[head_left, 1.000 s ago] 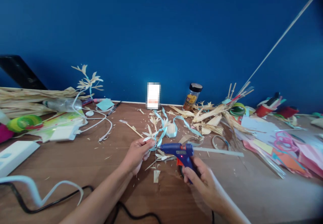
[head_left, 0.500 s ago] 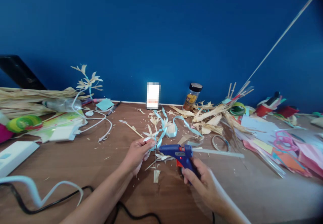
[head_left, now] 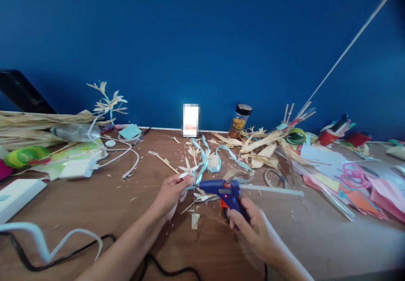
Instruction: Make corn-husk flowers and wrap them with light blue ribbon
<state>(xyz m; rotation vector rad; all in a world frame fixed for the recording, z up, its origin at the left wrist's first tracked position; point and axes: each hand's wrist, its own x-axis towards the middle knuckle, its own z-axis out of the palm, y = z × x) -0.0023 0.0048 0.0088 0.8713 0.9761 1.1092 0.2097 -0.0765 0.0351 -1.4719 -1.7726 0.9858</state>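
Observation:
My left hand [head_left: 173, 192] is closed in a pinch on a pale husk flower [head_left: 187, 168] wrapped with light blue ribbon [head_left: 200, 169]. My fingers hide the flower's lower part. In my right hand [head_left: 251, 224] is a blue hot glue gun [head_left: 218, 187], gripped by its handle. Its nozzle points left and is right at my left fingertips; whether it touches the ribbon I cannot tell. A clear glue stick [head_left: 274, 190] sticks out of the gun's back end. Beneath the gun, more pale husk petals [head_left: 205, 197] show.
Husk scraps [head_left: 195, 221] litter the brown table [head_left: 126, 213]. A black-lidded jar [head_left: 239, 120] and dried husks [head_left: 262, 148] stand and lie behind on the right. Coloured papers [head_left: 351, 192] cover the far right. On the left are a white charger [head_left: 77, 168], cables and another husk flower [head_left: 110, 101].
The whole view has shifted very slightly. Both hands, the husk flower and the glue gun keep almost the same pose, with the nozzle still by my left fingertips.

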